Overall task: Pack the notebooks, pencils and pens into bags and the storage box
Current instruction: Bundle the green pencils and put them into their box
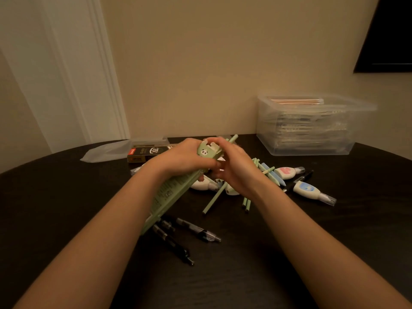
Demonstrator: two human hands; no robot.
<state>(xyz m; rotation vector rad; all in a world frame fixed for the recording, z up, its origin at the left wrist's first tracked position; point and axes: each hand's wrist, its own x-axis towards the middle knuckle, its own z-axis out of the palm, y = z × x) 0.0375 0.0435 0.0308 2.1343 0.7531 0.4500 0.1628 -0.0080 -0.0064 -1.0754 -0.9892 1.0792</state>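
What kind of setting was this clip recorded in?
Probably a room at home: a dark wooden table against a plain beige wall, with white door trim and a clear plastic storage box.

**A:** Fine print on the long pale-green cardboard pencil box [169,192] is too small, we can't read it.

**B:** Agreed. Left hand [182,159] and right hand [236,172] cover its top end. We can't tell what the right fingers pinch.

**A:** Clear plastic storage box [312,130] is motion-smeared. We can't make out the stacked contents.

**B:** Black-and-yellow carton [142,152] is half hidden behind the left wrist. We also lose the dark flat panel [392,36] at the top-right frame edge.
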